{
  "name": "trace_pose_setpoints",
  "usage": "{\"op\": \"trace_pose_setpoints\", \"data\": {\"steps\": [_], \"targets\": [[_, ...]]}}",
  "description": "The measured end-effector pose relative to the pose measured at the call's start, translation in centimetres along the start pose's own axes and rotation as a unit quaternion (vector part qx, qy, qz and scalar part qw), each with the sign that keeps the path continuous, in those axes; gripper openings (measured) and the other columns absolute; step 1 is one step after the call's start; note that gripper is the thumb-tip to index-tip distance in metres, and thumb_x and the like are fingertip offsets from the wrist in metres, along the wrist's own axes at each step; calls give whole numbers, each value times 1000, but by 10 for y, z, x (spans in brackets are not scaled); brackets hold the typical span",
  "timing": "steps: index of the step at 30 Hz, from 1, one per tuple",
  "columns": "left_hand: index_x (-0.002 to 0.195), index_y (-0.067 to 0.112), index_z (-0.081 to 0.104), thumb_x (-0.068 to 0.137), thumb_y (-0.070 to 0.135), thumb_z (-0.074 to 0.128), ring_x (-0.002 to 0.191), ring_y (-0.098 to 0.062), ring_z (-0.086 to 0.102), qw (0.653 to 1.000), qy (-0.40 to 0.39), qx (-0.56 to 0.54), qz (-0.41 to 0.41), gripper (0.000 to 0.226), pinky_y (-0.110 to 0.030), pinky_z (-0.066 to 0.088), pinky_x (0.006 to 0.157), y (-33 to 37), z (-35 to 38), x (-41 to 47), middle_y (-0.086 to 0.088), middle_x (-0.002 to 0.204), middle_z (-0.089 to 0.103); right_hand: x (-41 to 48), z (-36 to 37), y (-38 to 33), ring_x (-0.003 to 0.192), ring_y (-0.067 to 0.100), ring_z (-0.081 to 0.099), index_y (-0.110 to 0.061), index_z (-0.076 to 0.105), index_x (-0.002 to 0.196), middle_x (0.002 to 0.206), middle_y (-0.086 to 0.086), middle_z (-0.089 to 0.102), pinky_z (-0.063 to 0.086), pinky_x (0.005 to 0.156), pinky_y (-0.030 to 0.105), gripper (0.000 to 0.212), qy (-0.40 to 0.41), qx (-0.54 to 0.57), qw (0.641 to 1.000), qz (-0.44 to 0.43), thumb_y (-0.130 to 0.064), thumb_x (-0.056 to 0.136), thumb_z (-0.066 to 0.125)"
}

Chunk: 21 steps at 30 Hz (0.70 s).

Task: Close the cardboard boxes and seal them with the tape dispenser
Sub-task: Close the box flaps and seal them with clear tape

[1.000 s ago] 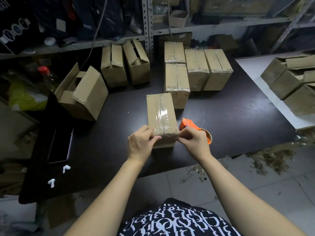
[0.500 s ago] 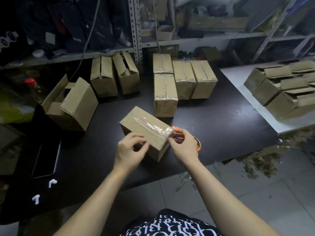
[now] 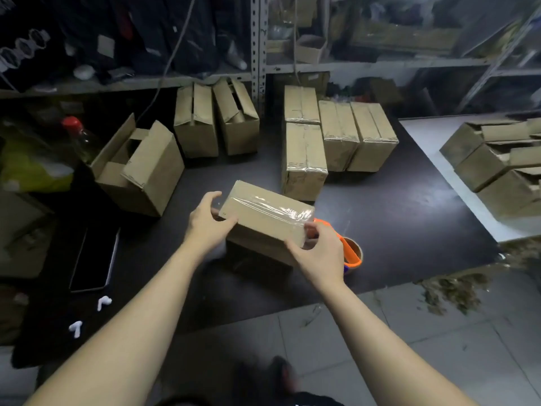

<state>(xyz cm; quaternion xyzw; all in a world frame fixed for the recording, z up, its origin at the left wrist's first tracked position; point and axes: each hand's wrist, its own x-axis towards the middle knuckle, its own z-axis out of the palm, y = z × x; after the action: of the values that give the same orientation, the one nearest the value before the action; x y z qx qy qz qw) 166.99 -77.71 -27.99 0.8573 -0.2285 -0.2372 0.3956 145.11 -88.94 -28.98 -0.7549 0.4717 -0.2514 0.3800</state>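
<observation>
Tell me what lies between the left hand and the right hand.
The taped cardboard box, gripped at opposite ends by the left hand and the right hand; the head view shows it.

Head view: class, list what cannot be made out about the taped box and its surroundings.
In the head view:
- tape dispenser: mostly hidden behind right hand and taped box.
- taped box's underside: faces away; left hand covers one end.
- boxes at right: cut off by frame edge.
- shelf contents: dark, blurred.
</observation>
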Motion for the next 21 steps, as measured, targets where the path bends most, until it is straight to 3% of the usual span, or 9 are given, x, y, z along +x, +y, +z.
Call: {"op": "trace_pose_setpoints", "data": {"steps": [3, 5, 7, 10, 13, 15, 18, 21], "targets": [[149, 36, 41, 90, 47, 73, 94, -22, 63, 1000, 13, 0, -25, 68, -39, 49, 84, -8, -1, -4, -5, 93, 64, 13, 0, -1, 101, 7, 63, -19, 68, 124, 112, -12, 65, 40, 74, 4, 41, -7, 7, 1000, 9, -25, 86, 83], [153, 40, 35, 93, 59, 64, 94, -24, 65, 999, 22, -4, -41, 70, -41, 50, 87, -15, -2, -8, -8, 92, 67, 21, 0, -1, 99, 10, 65, -19, 69, 123, 110, -10, 68, 45, 77, 14, 39, -11, 18, 1000, 13, -24, 87, 82], [157, 45, 30, 94, 60, 63, 95, -24, 69, 998, 13, -29, -47, 72, -42, 53, 93, -20, -2, -10, -9, 94, 71, 27, -1, -4, 95, 9, 61, -19, 70, 118, 105, -9, 69, 39, 79, 17, 35, 6, 16, 1000, 20, -28, 87, 83], [158, 48, 30, 92, 55, 70, 123, -26, 60, 998, -13, -45, -50, 77, -48, 46, 110, -21, -5, -11, -6, 131, 61, 32, 1, -2, 90, 12, 53, -16, 70, 107, 97, -7, 67, 31, 77, 20, 36, 40, -1, 995, 89, -41, 84, 85], [161, 42, 28, 94, 42, 74, 147, -27, 38, 996, -45, -59, -53, 81, -46, 31, 121, -13, -10, -12, 0, 161, 38, 33, 16, 4, 85, 17, 67, -17, 78, 92, 87, -6, 75, 50, 82, 30, 41, 1, 56, 987, 150, -55, 78, 82], [157, 34, 39, 92, 32, 78, 146, -24, 41, 994, -47, -81, -47, 76, -41, 36, 115, -10, -10, -15, 0, 158, 44, 33, 23, 8, 87, 16, 74, -21, 79, 95, 89, -7, 78, 62, 85, 40, 44, -36, 102, 983, 151, -58, 71, 81], [123, 26, 57, 79, 30, 90, 121, -18, 59, 995, -9, -83, -45, 55, -25, 47, 86, -10, -7, -23, 4, 129, 64, 34, 21, 6, 90, -5, 66, -15, 70, 126, 113, -9, 70, 53, 72, 9, 44, -103, 124, 980, 114, -26, 86, 86], [108, 23, 54, 72, 41, 93, 97, -5, 59, 996, 7, -63, -62, 57, -22, 42, 63, -6, 1, -35, 9, 108, 63, 36, 20, 9, 96, -4, 66, -15, 62, 140, 122, -8, 64, 51, 67, 6, 56, -149, 145, 974, 91, -16, 89, 83]]}}
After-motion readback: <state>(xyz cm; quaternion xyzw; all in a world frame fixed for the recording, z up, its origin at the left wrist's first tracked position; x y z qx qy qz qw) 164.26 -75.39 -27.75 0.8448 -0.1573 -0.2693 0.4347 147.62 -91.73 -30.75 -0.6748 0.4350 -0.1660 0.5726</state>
